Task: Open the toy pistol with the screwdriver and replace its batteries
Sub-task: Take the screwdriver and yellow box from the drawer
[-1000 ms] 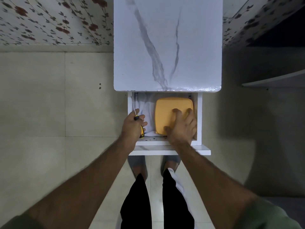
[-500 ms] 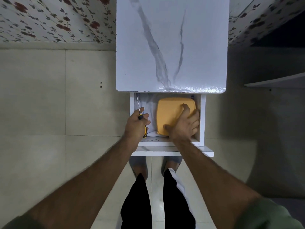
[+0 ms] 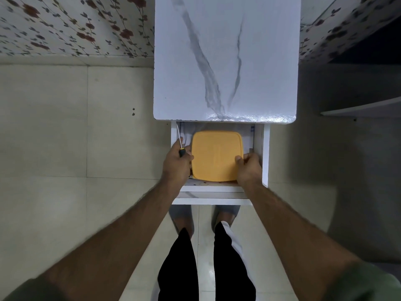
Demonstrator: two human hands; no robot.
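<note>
Toy pistol is not seen in the head view. Screwdriver (image 3: 180, 146) is gripped by the left hand (image 3: 176, 165); the yellow box (image 3: 217, 156) in the open drawer (image 3: 265, 153) is clasped by both hands, right hand (image 3: 249, 168) at its edge. It is best lifted level.

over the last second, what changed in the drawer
The right hand slid off the top of the yellow container to its right edge and now grips it there, thumb on the lid. The container shifted left, toward the left hand. That hand still holds the screwdriver, and the drawer stays open.
</note>
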